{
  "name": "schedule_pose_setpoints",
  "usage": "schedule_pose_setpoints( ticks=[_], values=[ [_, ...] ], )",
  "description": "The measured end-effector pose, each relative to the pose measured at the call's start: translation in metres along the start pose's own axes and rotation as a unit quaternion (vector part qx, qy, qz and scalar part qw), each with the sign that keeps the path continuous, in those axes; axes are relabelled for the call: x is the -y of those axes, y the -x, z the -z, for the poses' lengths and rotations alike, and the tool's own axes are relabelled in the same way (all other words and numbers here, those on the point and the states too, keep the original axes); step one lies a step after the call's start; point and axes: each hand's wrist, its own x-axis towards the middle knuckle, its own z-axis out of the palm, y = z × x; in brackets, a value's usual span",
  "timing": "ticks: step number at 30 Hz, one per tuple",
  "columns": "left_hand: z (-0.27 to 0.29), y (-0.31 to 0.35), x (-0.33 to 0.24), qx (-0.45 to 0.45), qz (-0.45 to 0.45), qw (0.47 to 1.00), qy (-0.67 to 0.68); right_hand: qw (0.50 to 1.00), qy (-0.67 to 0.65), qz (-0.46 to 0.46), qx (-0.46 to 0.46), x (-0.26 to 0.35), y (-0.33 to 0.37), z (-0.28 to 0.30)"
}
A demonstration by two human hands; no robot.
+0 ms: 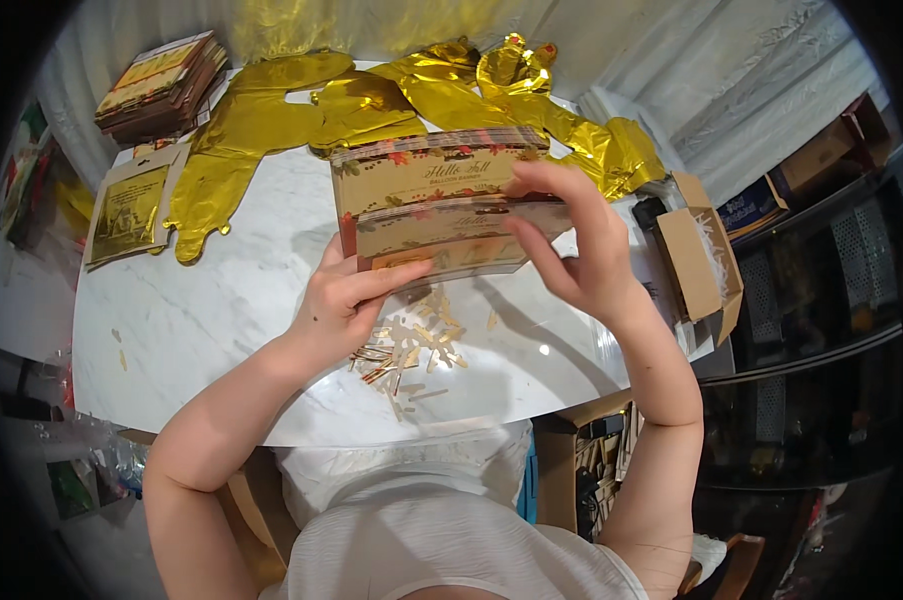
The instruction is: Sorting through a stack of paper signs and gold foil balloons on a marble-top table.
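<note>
Nearest the camera: person's white top, forearms coming up from the lower edge over the near rim of a white marble table (201,320). Just beyond the rim, a loose scatter of small gold confetti strips (406,350) lies on the tabletop, below and between both hands. Left hand (343,300) is curled closed on a stack of printed cardboard packs (436,205), floral border, cream face; thumb lies across the front of the lowest pack, other fingers tucked behind at the stack's lower left corner. Right hand (576,250) is clamped on the stack's right end, fingers (546,180) wrapped over the top right edge and front, thumb pressing the front of the nearer pack. The stack is lifted off the table, fanned slightly, faces toward the camera, held between both hands above the confetti. Right of the right hand, an open cardboard box (699,255) with white shredded filler sits at the table's right edge. Left side of the table: a flat gold-printed packet (131,212). Behind the stack, deflated gold foil balloons (271,120) spread across the far half of the table. Far left corner: a pile of more flat packs (161,85). White curtain beyond.
</note>
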Motion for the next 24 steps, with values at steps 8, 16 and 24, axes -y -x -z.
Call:
schedule_pose_setpoints(
  ticks=[8,16,24],
  values=[
    [-0.001,-0.001,0.0,-0.006,-0.006,1.0,0.005,0.996,0.02,-0.087,0.032,0.012,-0.013,0.012],
    [0.0,0.0,0.0,-0.009,-0.022,1.0,-0.008,0.985,0.167,0.041,-0.001,0.016,0.0,0.008],
    [0.001,0.004,0.011,0.029,-0.046,0.997,-0.048,0.996,0.089,0.003,0.007,0.025,0.009,0.006]
  ],
)
